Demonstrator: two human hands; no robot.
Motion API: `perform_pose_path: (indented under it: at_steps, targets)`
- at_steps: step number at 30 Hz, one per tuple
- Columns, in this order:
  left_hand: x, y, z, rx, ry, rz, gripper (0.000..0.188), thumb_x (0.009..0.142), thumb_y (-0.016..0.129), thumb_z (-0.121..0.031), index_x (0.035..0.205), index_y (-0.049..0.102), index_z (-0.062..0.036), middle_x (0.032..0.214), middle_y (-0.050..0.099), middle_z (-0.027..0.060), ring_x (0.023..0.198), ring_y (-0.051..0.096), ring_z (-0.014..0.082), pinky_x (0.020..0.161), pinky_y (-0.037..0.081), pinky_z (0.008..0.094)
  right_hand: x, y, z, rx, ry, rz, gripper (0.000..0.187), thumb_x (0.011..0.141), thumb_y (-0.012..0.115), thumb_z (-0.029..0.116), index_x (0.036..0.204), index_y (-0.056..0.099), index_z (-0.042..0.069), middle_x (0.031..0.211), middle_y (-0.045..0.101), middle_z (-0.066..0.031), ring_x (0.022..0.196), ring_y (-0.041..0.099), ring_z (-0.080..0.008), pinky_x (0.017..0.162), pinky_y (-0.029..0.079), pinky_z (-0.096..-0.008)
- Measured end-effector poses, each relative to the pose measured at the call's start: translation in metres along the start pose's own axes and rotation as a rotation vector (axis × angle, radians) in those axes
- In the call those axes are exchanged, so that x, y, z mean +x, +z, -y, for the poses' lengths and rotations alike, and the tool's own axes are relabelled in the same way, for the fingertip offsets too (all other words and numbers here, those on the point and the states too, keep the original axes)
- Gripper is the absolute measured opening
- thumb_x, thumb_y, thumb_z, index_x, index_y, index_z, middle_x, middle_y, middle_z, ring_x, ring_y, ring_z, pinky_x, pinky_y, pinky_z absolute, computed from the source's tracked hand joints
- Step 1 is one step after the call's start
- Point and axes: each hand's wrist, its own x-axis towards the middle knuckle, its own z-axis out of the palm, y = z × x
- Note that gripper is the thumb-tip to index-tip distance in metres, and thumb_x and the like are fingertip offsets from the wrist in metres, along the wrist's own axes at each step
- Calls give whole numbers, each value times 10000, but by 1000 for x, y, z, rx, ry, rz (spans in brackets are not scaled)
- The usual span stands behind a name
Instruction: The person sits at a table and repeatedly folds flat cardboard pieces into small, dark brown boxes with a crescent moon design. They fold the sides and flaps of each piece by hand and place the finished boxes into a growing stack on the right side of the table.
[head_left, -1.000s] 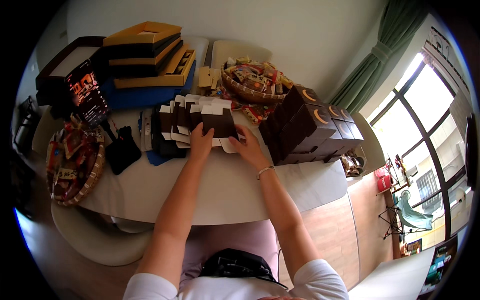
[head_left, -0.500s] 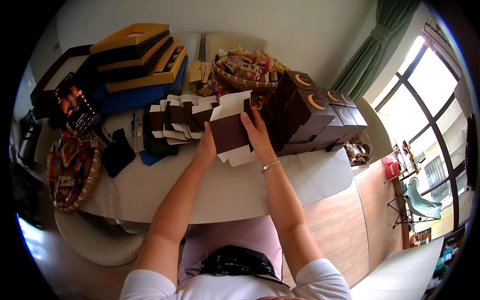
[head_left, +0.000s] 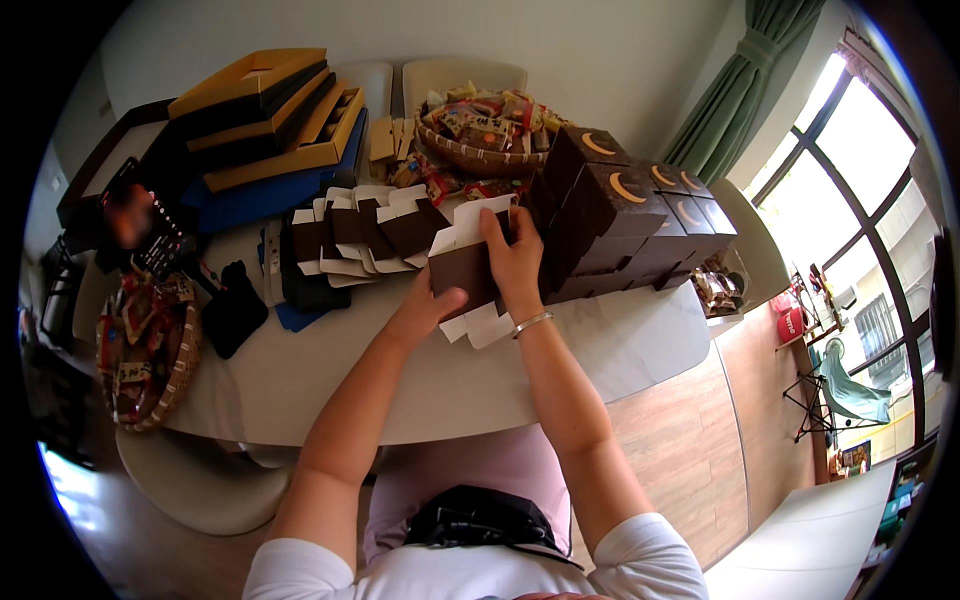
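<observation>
Between my hands, above the table, is a small dark brown carton (head_left: 464, 277) with its white-lined flaps standing out at top and bottom. My left hand (head_left: 424, 308) grips its lower left side, the thumb lying across the front panel. At the upper right, my right hand (head_left: 514, 262) holds it with the thumb by the top flap; its other fingers are partly hidden. Flattened brown and white cartons (head_left: 355, 232) lie in an overlapping row to the left. Close on the right rises a stack of closed dark boxes (head_left: 610, 230) with yellow crescents on top.
A wicker basket (head_left: 470, 155) heaped with wrapped snacks stands at the back, and another basket (head_left: 150, 395) at the left. Black and gold box trays (head_left: 250, 125) are piled at the back left. A phone (head_left: 150, 235) glows near the left edge of the white table (head_left: 300, 390).
My left hand has slid lower on the carton, and its thumb now crosses the front. My right thumb has moved up to the top flap. The view has shifted slightly.
</observation>
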Motion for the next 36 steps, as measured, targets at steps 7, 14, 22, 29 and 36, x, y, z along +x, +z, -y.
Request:
perform_pose_path:
  at_steps: [7, 14, 22, 29, 36]
  targets:
    - [10, 17, -27, -2, 58, -265, 778, 801, 833, -175, 1421, 392, -7, 1289, 570, 114, 1169, 570, 201, 999, 474, 343, -2, -9, -2, 328, 38, 360, 459, 963, 657, 285, 1312, 536, 12, 1211, 610, -51, 1103, 543, -138, 971, 414, -266]
    - [14, 12, -29, 143, 269, -336, 737, 759, 855, -104, 1364, 442, -15, 1225, 600, 95, 1109, 602, 180, 928, 514, 306, -3, -10, 18, 699, 109, 592, 504, 1040, 498, 360, 1412, 459, 21, 1314, 561, -68, 1224, 503, -169, 1049, 381, -287]
    - [15, 10, -30, 311, 341, -327, 720, 697, 898, -105, 1272, 473, -23, 1179, 618, 102, 1080, 615, 177, 888, 532, 310, 1, -13, -9, 822, 364, 544, 303, 1000, 556, 234, 1206, 611, 18, 1139, 656, -53, 1043, 606, -141, 906, 466, -272]
    - [14, 15, -27, 344, 381, -369, 854, 695, 906, -137, 1333, 343, -64, 1186, 588, 143, 1067, 621, 218, 845, 560, 346, 3, -17, -2, 776, 415, 505, 153, 928, 606, 97, 1052, 654, 22, 1021, 689, -44, 914, 649, -127, 783, 511, -262]
    - [15, 14, -20, 414, 547, -428, 765, 725, 894, -220, 1273, 390, -40, 1067, 598, 146, 925, 652, 221, 758, 558, 327, 9, -19, -9, 718, 452, 430, 78, 905, 616, 37, 944, 681, 18, 918, 708, -45, 795, 669, -122, 693, 529, -249]
